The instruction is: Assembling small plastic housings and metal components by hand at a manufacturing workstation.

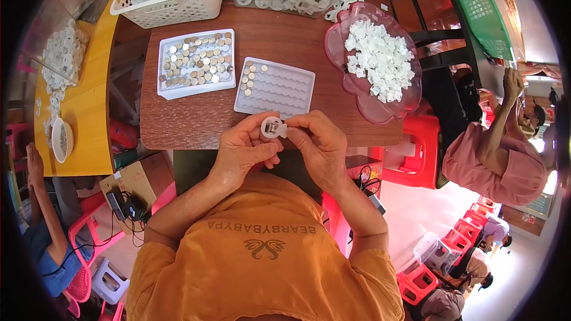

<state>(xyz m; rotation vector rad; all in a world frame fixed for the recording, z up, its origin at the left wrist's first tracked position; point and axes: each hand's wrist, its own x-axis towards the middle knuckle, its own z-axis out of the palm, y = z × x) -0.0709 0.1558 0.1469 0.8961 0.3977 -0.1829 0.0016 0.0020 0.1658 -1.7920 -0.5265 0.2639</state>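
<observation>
In front of my chest, at the table's near edge, I hold a small round white plastic piece (272, 126) with a side tab and dark or metal parts in its middle. My left hand (245, 147) is closed, its fingers and thumb around the piece's left side. The fingertips of my right hand (319, 144) pinch at its tab; whether they also hold something smaller I cannot tell. Just beyond my hands lies a pale plastic tray (279, 83) with wavy rows and several button cells (248, 83) at its left end. Farther left, another tray (168, 86) holds many button cells.
A pink flower-shaped bowl (339, 59) of small white pieces stands at the right of the brown table (196, 125). A white basket (172, 15) and a clear bin (297, 6) of white plastic parts line the far side. At left is a yellow table (89, 113). Other people sit nearby.
</observation>
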